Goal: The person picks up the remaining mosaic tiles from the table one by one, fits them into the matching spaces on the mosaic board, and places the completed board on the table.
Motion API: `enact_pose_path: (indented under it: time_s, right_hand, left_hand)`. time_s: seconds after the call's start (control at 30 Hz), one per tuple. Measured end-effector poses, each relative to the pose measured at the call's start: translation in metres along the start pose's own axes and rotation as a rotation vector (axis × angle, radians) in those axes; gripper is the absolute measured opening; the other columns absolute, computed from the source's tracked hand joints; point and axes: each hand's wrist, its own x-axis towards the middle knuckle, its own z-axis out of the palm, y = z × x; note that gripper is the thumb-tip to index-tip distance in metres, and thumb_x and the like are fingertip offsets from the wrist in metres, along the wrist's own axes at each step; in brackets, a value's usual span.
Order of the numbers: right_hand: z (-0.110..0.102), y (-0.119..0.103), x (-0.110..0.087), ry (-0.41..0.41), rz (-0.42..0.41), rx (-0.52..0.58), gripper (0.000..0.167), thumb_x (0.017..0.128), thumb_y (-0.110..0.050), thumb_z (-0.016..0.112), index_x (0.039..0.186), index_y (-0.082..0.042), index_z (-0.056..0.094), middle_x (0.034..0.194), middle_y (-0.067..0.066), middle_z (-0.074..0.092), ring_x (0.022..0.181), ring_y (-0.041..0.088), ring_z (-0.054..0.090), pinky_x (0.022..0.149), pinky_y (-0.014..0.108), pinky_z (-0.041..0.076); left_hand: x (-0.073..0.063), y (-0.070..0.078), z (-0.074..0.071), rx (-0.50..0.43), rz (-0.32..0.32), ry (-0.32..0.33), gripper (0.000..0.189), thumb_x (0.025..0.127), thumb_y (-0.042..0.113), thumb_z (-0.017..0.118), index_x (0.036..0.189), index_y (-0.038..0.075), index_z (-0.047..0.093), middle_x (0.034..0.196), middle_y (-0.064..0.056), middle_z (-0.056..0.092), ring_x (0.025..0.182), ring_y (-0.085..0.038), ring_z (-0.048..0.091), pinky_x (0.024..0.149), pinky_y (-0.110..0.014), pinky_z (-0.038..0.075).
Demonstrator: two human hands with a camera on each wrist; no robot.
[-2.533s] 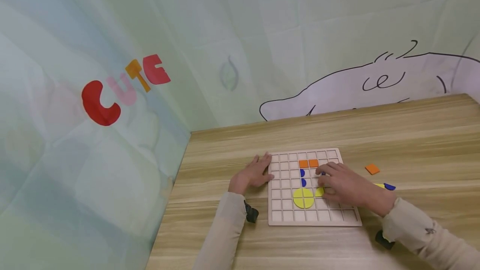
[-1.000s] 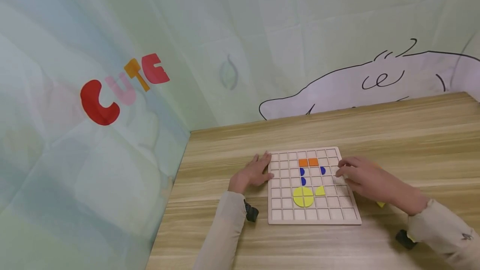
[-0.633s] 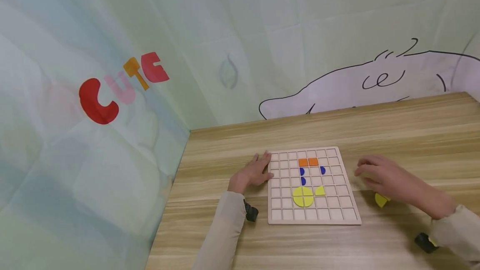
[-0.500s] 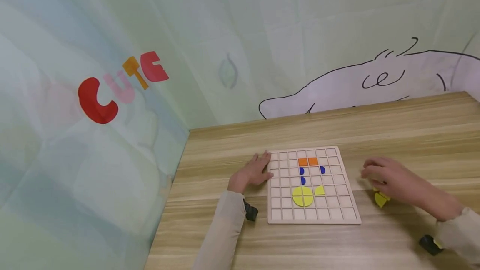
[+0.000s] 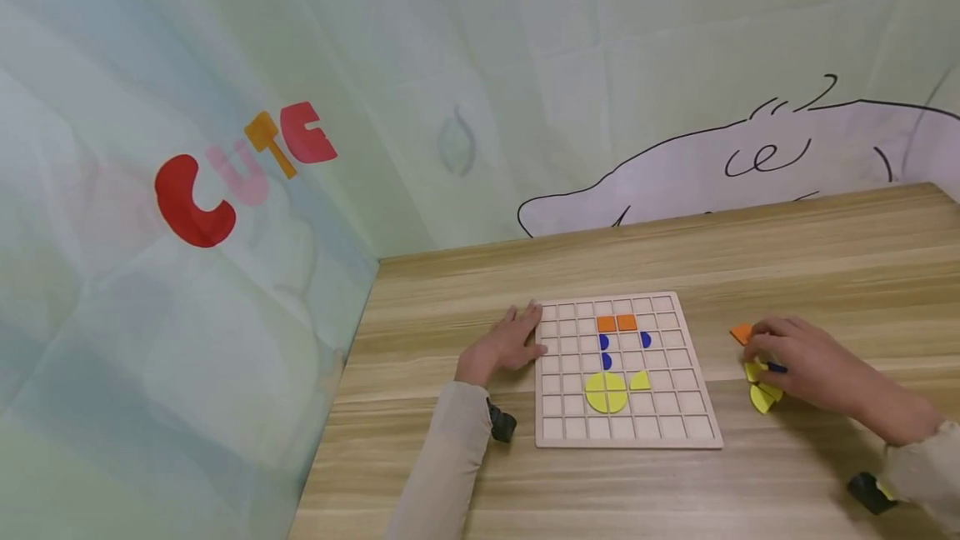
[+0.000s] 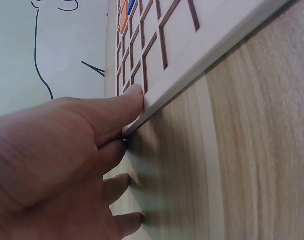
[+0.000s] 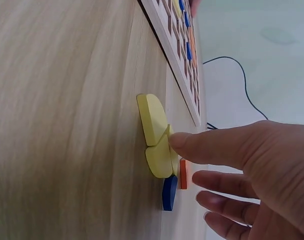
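Note:
My left hand (image 5: 504, 348) rests at the left edge of a pale wooden grid board (image 5: 564, 432), thumb on its rim in the left wrist view, the other fingers extended along its side. Right of the board, my right hand (image 5: 802, 361) is over a small cluster of loose pieces. In the right wrist view its thumb meets the yellow pieces (image 7: 159, 155), while the other fingers stay apart from it, loosely bent. A blue half-round piece (image 7: 169, 194) lies beside the yellow ones, and an orange square (image 5: 741, 333) is just beyond the fingertips, partly covered.
Set in the board are two orange squares (image 5: 617, 323), blue half-rounds (image 5: 606, 362), a yellow circle of quarter pieces (image 5: 596, 398) and a lone yellow quarter (image 5: 640, 381). The wooden table (image 5: 450, 290) meets a printed cloth wall (image 5: 450, 48) behind and at left.
My right hand has moved from the board right to the loose pieces. A blue half-round and a yellow quarter stay on the board where it was. The left hand has kept its place.

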Motion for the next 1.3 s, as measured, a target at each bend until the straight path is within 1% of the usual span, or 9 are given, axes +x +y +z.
enact_pose_path:
  time_s: [0.13, 0.33, 0.43, 0.6, 0.67, 0.83, 1.13, 1.3]
  right_hand:
    - [0.0, 0.001, 0.002, -0.044, 0.028, 0.002, 0.026, 0.064, -0.015, 0.085, 0.081, -0.025, 0.067, 0.095, 0.003, 0.059, 0.084, 0.026, 0.056, 0.07, 0.046, 0.047]
    - [0.001, 0.0, 0.002, -0.051, 0.039, -0.006, 0.027, 0.065, -0.017, 0.086, 0.082, -0.027, 0.067, 0.097, 0.004, 0.059, 0.087, 0.028, 0.056, 0.071, 0.048, 0.046]
    - [0.002, 0.0, 0.002, -0.027, 0.028, -0.014, 0.028, 0.063, -0.018, 0.087, 0.081, -0.027, 0.067, 0.097, 0.006, 0.058, 0.088, 0.029, 0.055, 0.072, 0.049, 0.045]
    - [0.004, -0.001, 0.003, 0.058, -0.02, -0.039, 0.03, 0.058, -0.018, 0.089, 0.076, -0.025, 0.066, 0.097, 0.007, 0.058, 0.088, 0.028, 0.055, 0.071, 0.048, 0.045]
    - [0.006, -0.001, 0.003, 0.063, -0.025, -0.034, 0.028, 0.058, -0.018, 0.088, 0.075, -0.023, 0.066, 0.098, 0.009, 0.059, 0.089, 0.03, 0.055, 0.072, 0.05, 0.045]
    - [0.007, -0.003, 0.004, 0.057, 0.005, -0.018, 0.026, 0.061, -0.021, 0.087, 0.076, -0.02, 0.065, 0.104, 0.012, 0.058, 0.092, 0.033, 0.055, 0.073, 0.053, 0.045]
    - [0.007, -0.015, 0.006, 0.088, 0.102, -0.011, 0.027, 0.064, -0.027, 0.086, 0.076, -0.018, 0.063, 0.111, 0.016, 0.058, 0.1, 0.036, 0.053, 0.079, 0.057, 0.042]
    - [0.01, -0.021, 0.01, 0.112, 0.134, 0.01, 0.026, 0.065, -0.028, 0.085, 0.079, -0.017, 0.066, 0.112, 0.018, 0.059, 0.102, 0.039, 0.051, 0.079, 0.059, 0.04]
  left_hand:
    - [0.0, 0.0, 0.001, -0.002, -0.004, 0.002, 0.068, 0.101, 0.034, 0.046, 0.155, 0.014, 0.01, 0.162, -0.001, 0.003, 0.149, -0.029, -0.001, 0.121, -0.045, 0.01]
    - [0.0, -0.001, 0.001, 0.009, -0.001, 0.002, 0.068, 0.101, 0.034, 0.045, 0.155, 0.013, 0.009, 0.162, -0.001, 0.002, 0.149, -0.029, 0.0, 0.121, -0.045, 0.011]
    - [0.0, 0.0, 0.0, 0.009, 0.001, 0.0, 0.068, 0.101, 0.034, 0.045, 0.155, 0.013, 0.008, 0.162, -0.001, 0.002, 0.149, -0.029, -0.001, 0.121, -0.045, 0.011]
    - [-0.001, 0.0, -0.001, 0.003, 0.001, -0.001, 0.068, 0.101, 0.034, 0.045, 0.155, 0.013, 0.008, 0.162, -0.001, 0.002, 0.149, -0.029, -0.001, 0.121, -0.045, 0.01]
    - [-0.001, 0.001, -0.001, 0.0, 0.0, -0.001, 0.068, 0.101, 0.034, 0.045, 0.155, 0.013, 0.008, 0.162, -0.001, 0.002, 0.149, -0.029, -0.001, 0.121, -0.045, 0.009]
    - [-0.001, 0.0, -0.001, -0.001, 0.001, -0.001, 0.068, 0.101, 0.034, 0.045, 0.155, 0.013, 0.009, 0.162, -0.002, 0.002, 0.149, -0.029, -0.001, 0.121, -0.046, 0.01]
    - [0.0, 0.0, 0.0, -0.005, -0.002, 0.0, 0.069, 0.101, 0.034, 0.046, 0.155, 0.014, 0.009, 0.162, -0.001, 0.003, 0.149, -0.029, -0.001, 0.121, -0.046, 0.01]
    - [0.0, 0.0, 0.0, -0.006, -0.004, -0.001, 0.068, 0.101, 0.033, 0.045, 0.155, 0.014, 0.008, 0.162, -0.001, 0.002, 0.149, -0.029, -0.001, 0.121, -0.046, 0.01]
